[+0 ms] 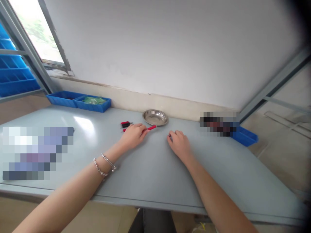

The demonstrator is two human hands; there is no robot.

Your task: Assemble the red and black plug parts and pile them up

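Observation:
My left hand (136,134), with bracelets at the wrist, is closed on a red pen-like piece (152,127) that points right, toward the steel dish. Several red and black pieces (125,125) lie on the table just left of and behind that hand. The round steel dish (155,117) sits behind and between my hands. My right hand (179,142) rests on the table to the right, fingers curled around something small and dark at the fingertips, too small to make out.
Two blue bins (93,104) stand at the back left, one with green plastic inside. At the right edge are a blue tray (245,136) and a blurred dark item. A large blurred object lies at the left. A wall runs behind the grey table (145,181).

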